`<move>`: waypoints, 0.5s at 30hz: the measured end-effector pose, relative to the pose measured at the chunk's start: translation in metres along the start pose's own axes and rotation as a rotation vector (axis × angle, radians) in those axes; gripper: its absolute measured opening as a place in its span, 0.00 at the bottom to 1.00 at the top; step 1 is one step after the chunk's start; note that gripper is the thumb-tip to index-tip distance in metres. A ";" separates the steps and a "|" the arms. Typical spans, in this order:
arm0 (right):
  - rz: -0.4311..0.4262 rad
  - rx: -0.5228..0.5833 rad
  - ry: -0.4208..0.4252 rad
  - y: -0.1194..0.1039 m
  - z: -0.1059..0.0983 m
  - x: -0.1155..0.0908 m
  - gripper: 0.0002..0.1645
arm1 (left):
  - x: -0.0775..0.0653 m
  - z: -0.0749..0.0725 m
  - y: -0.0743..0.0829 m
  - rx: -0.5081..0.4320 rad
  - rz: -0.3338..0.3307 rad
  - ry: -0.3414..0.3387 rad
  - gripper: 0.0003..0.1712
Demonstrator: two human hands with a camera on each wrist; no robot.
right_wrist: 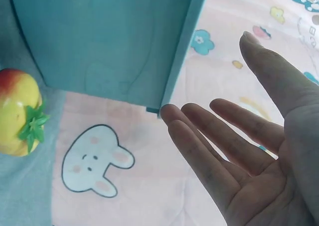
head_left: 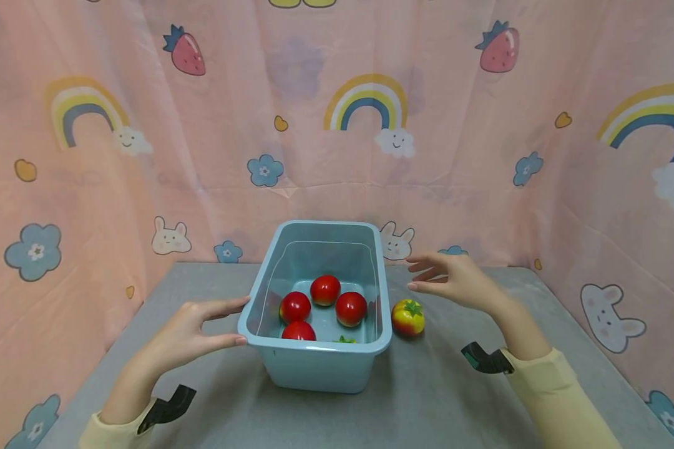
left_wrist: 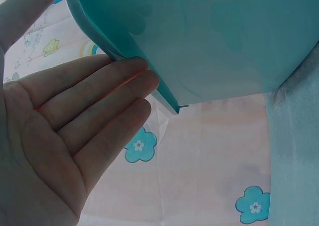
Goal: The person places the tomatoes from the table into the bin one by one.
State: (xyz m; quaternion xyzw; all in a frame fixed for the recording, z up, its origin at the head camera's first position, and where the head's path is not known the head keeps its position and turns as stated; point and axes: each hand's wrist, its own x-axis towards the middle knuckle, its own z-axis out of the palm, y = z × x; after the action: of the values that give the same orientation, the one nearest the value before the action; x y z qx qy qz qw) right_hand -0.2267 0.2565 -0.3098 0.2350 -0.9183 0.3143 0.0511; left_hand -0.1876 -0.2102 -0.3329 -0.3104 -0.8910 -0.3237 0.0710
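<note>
A light blue plastic bin (head_left: 314, 368) stands on the grey table, with several shiny red tomatoes (head_left: 325, 290) inside. A bit of green leaf shows just behind its near wall. My left hand (head_left: 193, 330) is at the bin's left side, its straight fingertips right at the rim; in the left wrist view the fingers (left_wrist: 114, 96) lie along that edge. On the right, my right hand (head_left: 455, 280) hovers with fingers spread and nothing in them. Below it, close to the bin's right wall, a yellow-and-red tomato (head_left: 408, 318) with a green leafy top sits on the table.
The grey tabletop (head_left: 438, 399) extends around the bin on both sides. Behind it hangs a pink curtain (head_left: 213, 137) printed with rainbows, rabbits and flowers. Black straps (head_left: 485, 358) are around both wrists.
</note>
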 end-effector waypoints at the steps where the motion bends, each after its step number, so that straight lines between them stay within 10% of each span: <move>1: 0.003 0.003 -0.002 0.002 0.001 -0.001 0.31 | 0.000 0.000 0.000 0.001 0.001 0.001 0.35; 15: 0.070 0.005 -0.010 0.030 0.014 -0.008 0.32 | 0.000 0.001 -0.002 0.009 0.003 0.009 0.35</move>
State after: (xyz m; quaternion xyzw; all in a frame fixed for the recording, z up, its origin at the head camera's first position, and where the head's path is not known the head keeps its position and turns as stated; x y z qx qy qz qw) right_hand -0.2332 0.2718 -0.3395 0.2043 -0.9254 0.3172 0.0351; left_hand -0.1884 -0.2109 -0.3349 -0.3101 -0.8916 -0.3208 0.0768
